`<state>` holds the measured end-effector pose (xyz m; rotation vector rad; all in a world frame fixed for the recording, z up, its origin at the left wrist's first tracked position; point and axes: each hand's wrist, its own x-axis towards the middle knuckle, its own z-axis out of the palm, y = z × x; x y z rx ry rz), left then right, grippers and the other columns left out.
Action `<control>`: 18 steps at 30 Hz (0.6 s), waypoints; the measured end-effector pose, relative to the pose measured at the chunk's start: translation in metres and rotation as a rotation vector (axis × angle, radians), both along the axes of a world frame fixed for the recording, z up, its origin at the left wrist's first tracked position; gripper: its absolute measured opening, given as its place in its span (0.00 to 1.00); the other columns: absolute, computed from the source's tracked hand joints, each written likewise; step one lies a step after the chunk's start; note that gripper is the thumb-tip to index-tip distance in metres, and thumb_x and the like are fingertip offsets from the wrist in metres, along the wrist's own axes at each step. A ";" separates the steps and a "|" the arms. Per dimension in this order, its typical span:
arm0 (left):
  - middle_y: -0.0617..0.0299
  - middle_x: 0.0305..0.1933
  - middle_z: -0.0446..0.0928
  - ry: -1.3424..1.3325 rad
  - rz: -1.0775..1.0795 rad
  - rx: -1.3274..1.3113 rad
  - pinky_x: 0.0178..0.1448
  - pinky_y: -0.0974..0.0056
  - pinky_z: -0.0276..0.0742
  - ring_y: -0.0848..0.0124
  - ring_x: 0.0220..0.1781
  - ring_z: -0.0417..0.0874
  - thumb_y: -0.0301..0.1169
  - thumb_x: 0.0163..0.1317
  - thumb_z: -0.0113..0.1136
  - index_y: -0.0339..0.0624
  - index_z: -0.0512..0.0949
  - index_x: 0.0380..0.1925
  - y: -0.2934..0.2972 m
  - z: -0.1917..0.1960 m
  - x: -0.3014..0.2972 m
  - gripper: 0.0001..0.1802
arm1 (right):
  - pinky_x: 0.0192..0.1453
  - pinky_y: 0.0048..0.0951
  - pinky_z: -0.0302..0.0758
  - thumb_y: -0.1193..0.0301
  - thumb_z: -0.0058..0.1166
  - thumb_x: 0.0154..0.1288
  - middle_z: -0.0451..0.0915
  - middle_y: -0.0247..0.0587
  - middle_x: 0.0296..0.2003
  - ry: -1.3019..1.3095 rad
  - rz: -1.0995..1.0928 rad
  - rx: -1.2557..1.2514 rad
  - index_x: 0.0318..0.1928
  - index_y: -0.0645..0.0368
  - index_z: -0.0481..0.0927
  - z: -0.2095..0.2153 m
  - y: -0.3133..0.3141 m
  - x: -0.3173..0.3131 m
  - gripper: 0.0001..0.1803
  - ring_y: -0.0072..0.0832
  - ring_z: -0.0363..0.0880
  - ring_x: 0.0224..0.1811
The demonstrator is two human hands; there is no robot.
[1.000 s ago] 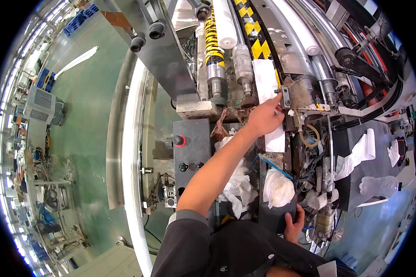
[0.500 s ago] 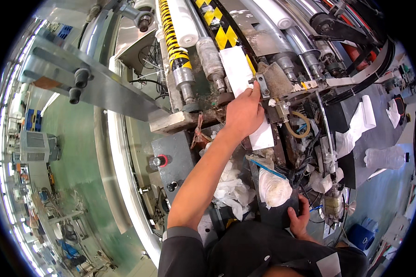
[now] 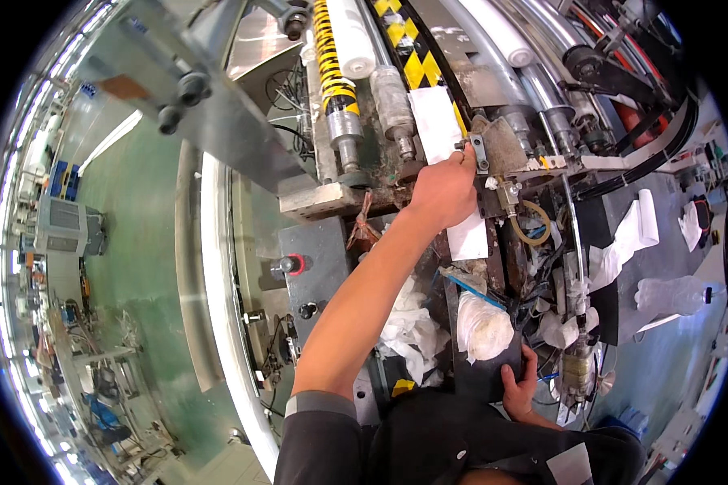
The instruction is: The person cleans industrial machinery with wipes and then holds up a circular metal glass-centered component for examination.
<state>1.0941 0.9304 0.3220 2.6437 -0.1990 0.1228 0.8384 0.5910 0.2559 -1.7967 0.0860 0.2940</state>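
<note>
My left hand (image 3: 445, 191) reaches forward across the machine. Its fingers are closed at a small bolt (image 3: 461, 145) on the side of a grey metal block (image 3: 479, 153); the fingertips hide part of the bolt. Under the hand a long white strip (image 3: 433, 121) runs along the machine, and its near end (image 3: 467, 240) shows below the wrist. Low on the right, my right hand (image 3: 522, 391) rests against the edge of a dark metal panel (image 3: 479, 380), thumb and fingers apart. A white wrapped roll end (image 3: 485, 330) sits on that panel.
Several rollers lie ahead, one striped yellow and black (image 3: 336, 81), one white (image 3: 356, 48). A metal beam (image 3: 218, 105) juts in from the left. Crumpled white film (image 3: 412, 331) lies beneath my left forearm. A looped hose (image 3: 534, 226) and a clear bottle (image 3: 670, 297) are on the right.
The whole view has shifted, so the machine now appears slightly farther right. My left hand stays at the bolt, and my right hand stays beside the dark panel.
</note>
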 end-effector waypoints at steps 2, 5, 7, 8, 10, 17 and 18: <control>0.49 0.47 0.77 -0.008 0.010 0.003 0.48 0.51 0.81 0.51 0.47 0.83 0.30 0.60 0.52 0.29 0.63 0.69 0.001 0.000 0.000 0.35 | 0.71 0.34 0.62 0.76 0.58 0.66 0.68 0.43 0.61 -0.018 0.014 0.004 0.67 0.64 0.64 -0.002 -0.002 0.002 0.31 0.32 0.67 0.64; 0.49 0.49 0.78 -0.034 0.034 -0.014 0.49 0.51 0.81 0.51 0.47 0.83 0.29 0.59 0.52 0.31 0.63 0.69 0.005 -0.004 -0.001 0.35 | 0.71 0.33 0.63 0.75 0.59 0.67 0.70 0.44 0.61 -0.036 0.032 0.032 0.67 0.65 0.64 -0.002 0.003 0.006 0.31 0.32 0.68 0.64; 0.49 0.49 0.78 -0.025 0.044 -0.029 0.49 0.50 0.81 0.51 0.47 0.83 0.29 0.59 0.52 0.32 0.63 0.69 0.004 -0.003 -0.001 0.36 | 0.70 0.33 0.64 0.74 0.60 0.66 0.71 0.45 0.60 -0.038 -0.013 0.014 0.66 0.65 0.65 -0.002 0.003 0.006 0.30 0.32 0.70 0.63; 0.50 0.49 0.78 -0.022 0.051 -0.019 0.49 0.50 0.81 0.51 0.47 0.83 0.29 0.58 0.52 0.33 0.63 0.69 0.003 -0.004 -0.002 0.36 | 0.70 0.33 0.65 0.74 0.61 0.66 0.72 0.45 0.60 -0.031 -0.039 0.004 0.66 0.66 0.66 -0.002 0.005 0.004 0.30 0.32 0.71 0.63; 0.50 0.49 0.78 -0.019 0.066 0.002 0.49 0.50 0.81 0.51 0.48 0.83 0.29 0.58 0.52 0.33 0.62 0.70 0.001 -0.004 -0.002 0.36 | 0.68 0.33 0.66 0.73 0.62 0.65 0.74 0.45 0.58 -0.022 -0.078 0.014 0.65 0.66 0.68 0.003 0.010 0.004 0.29 0.32 0.72 0.61; 0.49 0.56 0.77 0.071 0.078 0.029 0.54 0.51 0.81 0.51 0.52 0.83 0.32 0.58 0.55 0.34 0.60 0.72 -0.001 0.004 -0.005 0.40 | 0.66 0.32 0.68 0.72 0.64 0.64 0.77 0.44 0.54 -0.041 -0.114 0.084 0.63 0.66 0.70 0.001 0.014 0.000 0.29 0.30 0.75 0.58; 0.49 0.58 0.77 0.104 0.071 0.037 0.55 0.52 0.81 0.51 0.53 0.83 0.32 0.58 0.55 0.34 0.59 0.72 -0.003 0.008 -0.006 0.41 | 0.66 0.32 0.69 0.72 0.64 0.64 0.77 0.44 0.54 -0.048 -0.116 0.088 0.62 0.66 0.70 0.000 0.013 0.000 0.28 0.30 0.75 0.58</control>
